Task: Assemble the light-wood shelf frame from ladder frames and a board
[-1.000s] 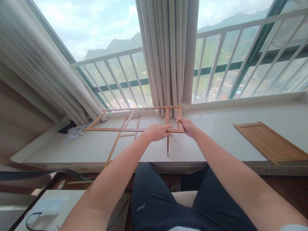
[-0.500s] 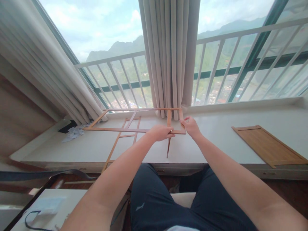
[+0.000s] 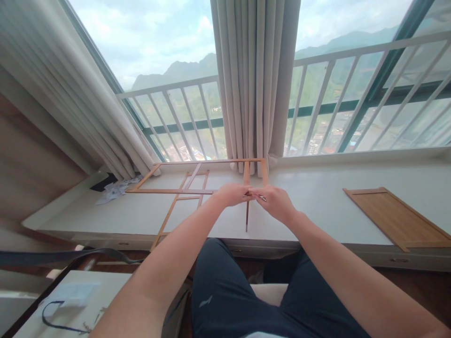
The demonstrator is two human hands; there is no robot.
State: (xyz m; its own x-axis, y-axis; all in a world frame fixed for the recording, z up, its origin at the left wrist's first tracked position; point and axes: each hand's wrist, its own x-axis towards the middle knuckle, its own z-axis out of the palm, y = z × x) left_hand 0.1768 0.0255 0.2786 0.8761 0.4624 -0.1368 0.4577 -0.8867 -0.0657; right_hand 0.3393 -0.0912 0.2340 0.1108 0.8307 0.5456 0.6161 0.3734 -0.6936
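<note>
Head view: the left hand (image 3: pixel 233 194) grips the near rail of a wooden frame (image 3: pixel 165 191) by its right end. The right hand (image 3: pixel 276 202) meets it there, its hold unclear. The frame stretches leftward over a white sill (image 3: pixel 310 206). Dark trousers (image 3: pixel 225 286) bear a small pale logo (image 3: pixel 206 301).

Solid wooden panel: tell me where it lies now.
In the head view, the solid wooden panel lies at the right on the white window ledge, right of the right hand.
</note>
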